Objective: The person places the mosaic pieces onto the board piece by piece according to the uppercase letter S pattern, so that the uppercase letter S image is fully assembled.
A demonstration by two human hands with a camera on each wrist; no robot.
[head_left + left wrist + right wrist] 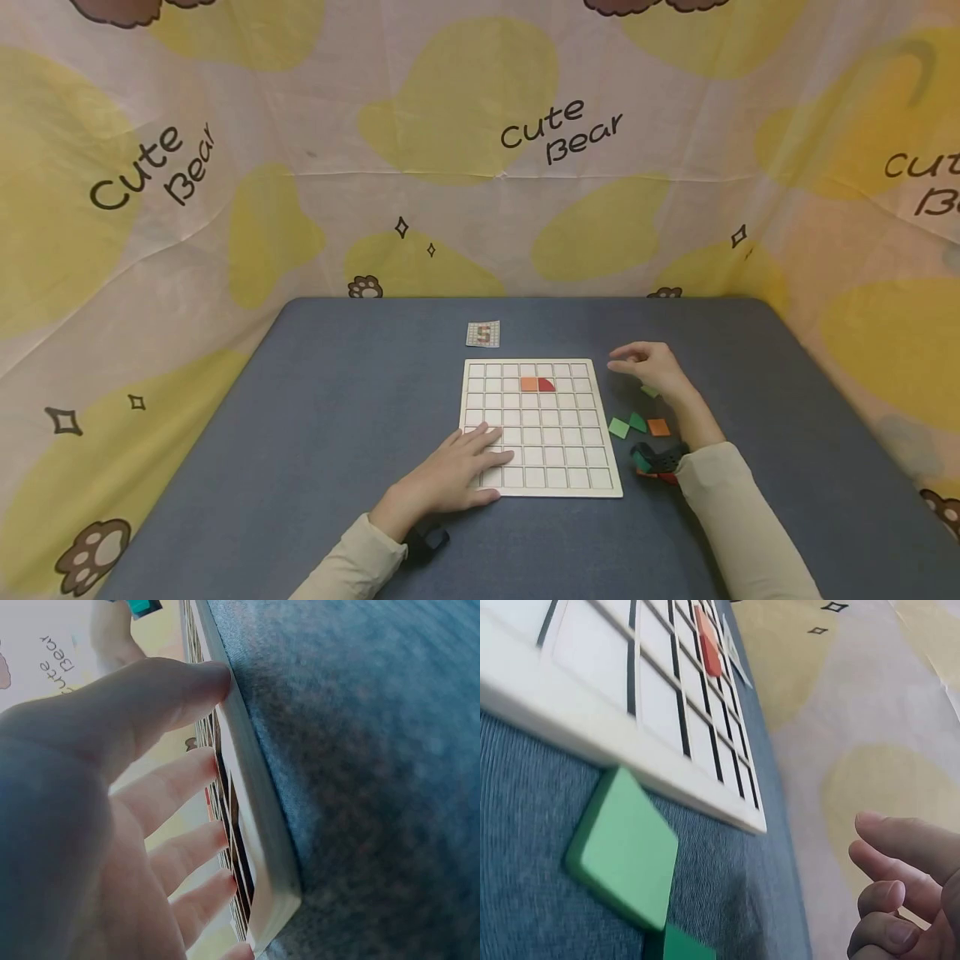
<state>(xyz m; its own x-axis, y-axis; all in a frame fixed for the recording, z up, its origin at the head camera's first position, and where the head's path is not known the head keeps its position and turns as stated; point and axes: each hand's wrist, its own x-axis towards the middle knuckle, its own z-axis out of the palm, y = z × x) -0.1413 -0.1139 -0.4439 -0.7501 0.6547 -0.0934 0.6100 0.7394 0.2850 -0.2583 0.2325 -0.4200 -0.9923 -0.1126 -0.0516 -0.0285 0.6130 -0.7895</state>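
Note:
A white grid board [555, 492] lies on the table. An orange square tile [529, 384] and a red quarter-round tile [546, 384] sit side by side in its upper rows. My left hand [453, 471] rests on the board's lower left with fingers spread; in the left wrist view its thumb [202, 682] is at the board's edge. Beyond the board's upper right corner, my right hand [648, 365] is raised, fingers loosely bent, with no tile visible in it. In the right wrist view, a light green tile [626, 851] lies beside the board.
Right of the board lie a dark green tile [637, 422], an orange tile [658, 427] and another light green tile [649, 390]. Teal [642, 461] and red pieces are partly hidden by the right wrist strap. A small patterned card [483, 334] lies behind the board, before a printed cloth.

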